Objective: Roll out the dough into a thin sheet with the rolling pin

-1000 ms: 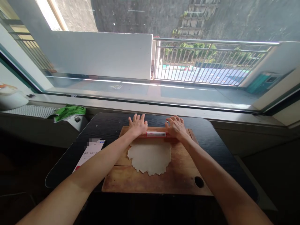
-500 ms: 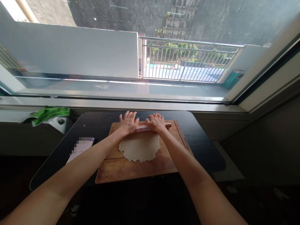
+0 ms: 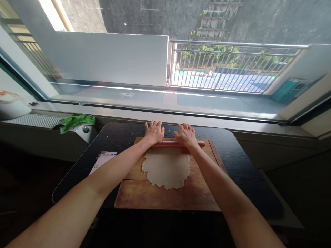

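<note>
A sheet of pale rolled dough (image 3: 167, 170) with ragged edges lies flat on the wooden board (image 3: 165, 201). Across its far edge lies a rolling pin (image 3: 170, 142); a red and white band shows between my hands. My left hand (image 3: 154, 132) rests palm down on the pin's left part, fingers spread and pointing away from me. On the right part lies the palm of my right hand (image 3: 185, 134), its fingers also apart and stretched past the pin. Both hands partly hide the pin, whose right end sticks out beyond my right hand.
Under the board is a black table (image 3: 248, 172) with rounded corners. A phone (image 3: 102, 162) lies left of the board, partly behind my left forearm. A green cloth (image 3: 77, 122) hangs over a white unit beyond the table's left side. The window sill (image 3: 124, 112) borders the far edge.
The camera has turned left, so the whole scene sits further right. Between my hands the pin shows a different marking, so it has rolled. Both hands stay on it near the dough's far edge.
</note>
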The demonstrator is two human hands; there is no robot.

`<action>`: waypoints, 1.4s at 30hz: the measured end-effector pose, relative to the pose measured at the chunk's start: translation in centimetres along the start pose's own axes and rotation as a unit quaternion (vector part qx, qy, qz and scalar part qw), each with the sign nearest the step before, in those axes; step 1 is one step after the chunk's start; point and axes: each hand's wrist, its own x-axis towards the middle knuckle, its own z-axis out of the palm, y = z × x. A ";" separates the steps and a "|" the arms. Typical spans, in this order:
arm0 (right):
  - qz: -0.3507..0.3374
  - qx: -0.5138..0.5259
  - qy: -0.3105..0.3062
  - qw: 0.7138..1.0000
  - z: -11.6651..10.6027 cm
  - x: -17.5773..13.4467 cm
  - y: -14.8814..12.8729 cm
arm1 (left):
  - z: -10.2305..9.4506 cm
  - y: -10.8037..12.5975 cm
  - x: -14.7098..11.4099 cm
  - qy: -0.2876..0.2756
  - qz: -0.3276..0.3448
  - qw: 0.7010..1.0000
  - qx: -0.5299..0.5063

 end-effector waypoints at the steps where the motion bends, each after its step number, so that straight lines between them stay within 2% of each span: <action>1: -0.013 -0.003 -0.003 1.000 0.2 -1.0 0.2 | 0.2 -0.1 -0.9 -0.014 0.004 1.000 -0.006; 3: -0.055 -0.015 0.001 0.998 0.8 -3.7 0.7 | 0.9 -0.1 -3.4 -0.029 0.021 0.999 -0.014; 6: -0.105 -0.033 0.014 0.994 1.3 -5.9 1.5 | 1.6 0.0 -5.6 0.000 0.048 0.999 -0.013; 8: -0.094 -0.031 0.001 0.995 1.1 -4.6 1.5 | 1.4 0.1 -4.5 0.012 0.036 0.999 -0.015; 11: -0.042 -0.016 -0.031 0.998 0.4 -0.5 0.8 | 0.5 0.2 -0.8 0.014 -0.019 1.000 -0.013; 13: -0.020 -0.014 -0.034 0.999 0.0 0.9 0.6 | 0.1 0.3 0.6 0.021 -0.039 0.999 -0.008; 16: -0.045 -0.026 -0.030 0.998 0.6 -1.0 0.8 | 0.5 0.1 -0.8 0.003 -0.034 0.999 -0.014; 19: -0.101 -0.043 0.024 0.994 1.8 -4.4 1.6 | 1.7 -0.1 -3.6 0.004 0.000 1.000 -0.031; 22: -0.094 -0.039 0.062 0.993 2.0 -3.8 1.6 | 2.0 -0.2 -3.0 0.034 0.002 0.998 -0.045; 25: -0.017 -0.012 0.060 0.998 0.9 0.0 0.9 | 1.1 -0.2 0.7 0.080 -0.022 0.995 -0.048; 28: 0.049 -0.007 0.078 0.996 -0.5 2.1 0.5 | -0.5 -0.4 2.9 0.163 -0.033 0.984 -0.062; 30: 0.038 -0.024 0.085 0.995 -0.8 1.3 0.8 | -1.5 -0.6 2.1 0.218 -0.002 0.972 -0.090; 32: -0.009 -0.045 0.079 0.996 -0.4 -0.7 1.3 | -2.2 -0.8 -0.2 0.247 0.043 0.960 -0.127; 34: -0.042 -0.056 0.059 0.996 -0.1 -2.8 1.8 | -2.8 -0.8 -3.2 0.230 0.075 0.956 -0.167; 37: 0.016 -0.039 0.014 0.999 -0.6 -4.8 2.7 | -3.4 -0.7 -6.8 0.138 0.066 0.971 -0.185; 40: 0.099 -0.022 -0.004 0.995 -2.4 -6.1 4.3 | -3.4 -0.6 -7.8 0.032 0.021 0.993 -0.114; 42: 0.113 -0.019 0.012 0.993 -3.5 -7.3 5.8 | -3.1 -0.6 -7.2 -0.026 0.008 0.997 -0.068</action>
